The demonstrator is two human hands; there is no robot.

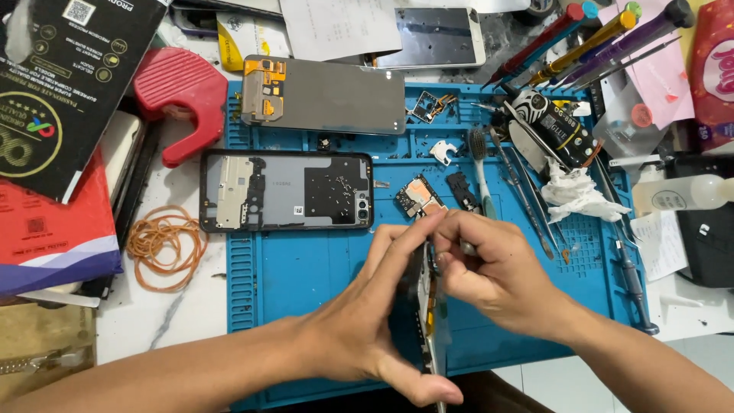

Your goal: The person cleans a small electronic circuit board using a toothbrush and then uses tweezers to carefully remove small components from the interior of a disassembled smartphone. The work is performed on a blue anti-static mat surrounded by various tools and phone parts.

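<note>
Left hand (367, 321) was clamped on a phone panel (430, 321) held edge-on over the blue repair mat (306, 268), right hand (497, 268) pinching a small tool against it. Further back lay the opened phone frame (285, 190) and a toothbrush (480, 168)

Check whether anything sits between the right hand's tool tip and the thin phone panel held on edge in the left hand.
Nothing visible does. The left hand holds the phone panel upright on edge over the blue mat, and the right hand meets its top edge directly. The contact spot itself is hidden by the fingers.
</note>
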